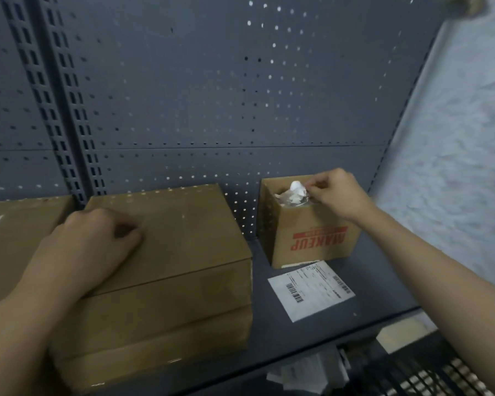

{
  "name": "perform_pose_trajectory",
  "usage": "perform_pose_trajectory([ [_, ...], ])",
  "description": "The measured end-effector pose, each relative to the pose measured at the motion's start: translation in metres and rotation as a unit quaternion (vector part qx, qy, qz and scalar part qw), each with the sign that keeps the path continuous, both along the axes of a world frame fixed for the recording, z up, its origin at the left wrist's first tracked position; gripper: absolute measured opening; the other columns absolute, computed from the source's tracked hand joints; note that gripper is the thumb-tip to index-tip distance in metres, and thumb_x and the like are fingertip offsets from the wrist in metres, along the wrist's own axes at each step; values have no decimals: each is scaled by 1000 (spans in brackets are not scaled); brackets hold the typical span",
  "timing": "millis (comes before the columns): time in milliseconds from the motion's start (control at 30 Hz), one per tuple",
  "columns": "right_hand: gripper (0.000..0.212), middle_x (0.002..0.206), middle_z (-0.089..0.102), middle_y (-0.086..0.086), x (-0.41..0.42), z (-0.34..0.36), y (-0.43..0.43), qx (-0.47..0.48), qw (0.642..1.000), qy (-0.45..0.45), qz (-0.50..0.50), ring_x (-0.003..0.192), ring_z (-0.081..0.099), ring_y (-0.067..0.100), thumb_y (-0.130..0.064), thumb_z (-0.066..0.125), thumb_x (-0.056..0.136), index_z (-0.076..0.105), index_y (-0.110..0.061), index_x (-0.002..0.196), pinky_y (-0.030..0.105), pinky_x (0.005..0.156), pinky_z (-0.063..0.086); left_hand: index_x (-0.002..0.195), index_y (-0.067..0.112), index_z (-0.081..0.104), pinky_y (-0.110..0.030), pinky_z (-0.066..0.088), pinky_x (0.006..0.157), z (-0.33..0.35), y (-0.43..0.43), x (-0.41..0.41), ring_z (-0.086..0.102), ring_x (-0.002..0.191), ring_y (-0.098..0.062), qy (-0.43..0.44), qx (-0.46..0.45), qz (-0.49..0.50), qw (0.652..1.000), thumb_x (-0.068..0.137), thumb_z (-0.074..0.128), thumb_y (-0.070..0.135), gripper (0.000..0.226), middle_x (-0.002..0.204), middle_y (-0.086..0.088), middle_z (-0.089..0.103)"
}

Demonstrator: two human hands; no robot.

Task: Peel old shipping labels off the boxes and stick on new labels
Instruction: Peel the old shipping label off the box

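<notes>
My right hand (336, 192) is at the open top of the MAKEUP box (312, 241), fingers pinched narrow on the crumpled white paper (296, 192) stuffed inside it. My left hand (97, 247) rests on the top carton (183, 224) of the stack left of that box, fingers curled under with nothing visible in them. The fresh label (312, 290) lies flat on the shelf (269, 338) just in front of the MAKEUP box, its far edge at the box's foot.

As I judge the risks, the wad's adhesive may cling to my fingers and come back out with them. A tug could tip or drag the box, which looks light, onto the label and crease it. My forearm passing low could also sweep the label off the shelf.
</notes>
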State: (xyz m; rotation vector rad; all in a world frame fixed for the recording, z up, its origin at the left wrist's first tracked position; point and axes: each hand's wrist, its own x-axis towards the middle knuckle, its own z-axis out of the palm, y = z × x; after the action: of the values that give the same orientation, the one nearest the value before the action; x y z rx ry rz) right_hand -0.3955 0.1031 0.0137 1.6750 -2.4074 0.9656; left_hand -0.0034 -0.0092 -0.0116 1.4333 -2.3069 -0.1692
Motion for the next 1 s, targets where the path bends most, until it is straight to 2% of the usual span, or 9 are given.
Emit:
perform_pose_trajectory([
  [100,11,86,74,-6,-1,0,-1,16,1000,20,12,84,64,5,-13,68,86,79,-16,88,18,84,45,80,58,55,-45,56,78,-3,5,-3,64,91,-30,28,-25,4,999,81,52,63,6,98,3,72],
  [133,11,84,74,-8,-1,1,-2,24,999,23,17,83,65,5,-12,69,84,78,-18,84,20,82,48,78,58,53,-45,56,76,-5,5,-3,64,89,-30,33,-32,8,999,82,54,61,5,97,3,72],
  [233,10,74,72,-14,-2,2,-8,50,998,31,26,79,68,5,-15,74,78,75,-21,70,28,80,56,83,53,59,-45,56,74,-10,5,-2,65,89,-31,41,-52,20,998,81,51,64,13,97,4,73],
  [400,24,68,64,-4,-3,3,-20,64,998,22,11,68,61,14,-27,83,77,60,-20,72,28,61,48,99,40,71,-45,56,77,-7,13,-6,65,95,-32,51,-47,25,997,85,58,55,24,104,3,73],
  [600,12,77,68,-8,1,3,-18,56,997,10,50,76,63,4,-10,69,86,70,-20,81,18,69,44,102,40,70,-44,56,78,-6,14,-7,64,96,-32,44,-36,27,998,86,57,55,26,107,2,72],
  [733,16,85,70,-10,6,1,-13,65,995,44,54,82,65,10,-15,61,89,76,-18,87,28,75,53,100,43,68,-45,56,79,-9,11,-5,65,97,-32,46,-41,30,998,84,54,61,28,107,4,72],
  [833,6,83,69,-8,4,1,-10,50,997,42,47,82,63,10,-18,69,86,70,-20,80,29,77,52,102,41,69,-46,56,79,-9,11,-5,64,97,-31,45,-45,27,998,85,54,60,29,107,4,72],
  [933,17,75,65,-8,0,0,-8,25,998,48,35,74,60,6,-24,79,80,62,-22,76,27,69,48,102,40,70,-46,56,79,-9,12,-5,65,97,-30,49,-50,23,997,86,55,58,29,107,4,72],
  [1000,15,71,65,-9,2,1,-5,11,998,44,46,70,58,1,-24,77,83,67,-19,74,23,66,45,103,40,69,-47,56,79,-9,13,-5,65,96,-30,49,-48,20,997,85,54,60,31,106,4,72],
])
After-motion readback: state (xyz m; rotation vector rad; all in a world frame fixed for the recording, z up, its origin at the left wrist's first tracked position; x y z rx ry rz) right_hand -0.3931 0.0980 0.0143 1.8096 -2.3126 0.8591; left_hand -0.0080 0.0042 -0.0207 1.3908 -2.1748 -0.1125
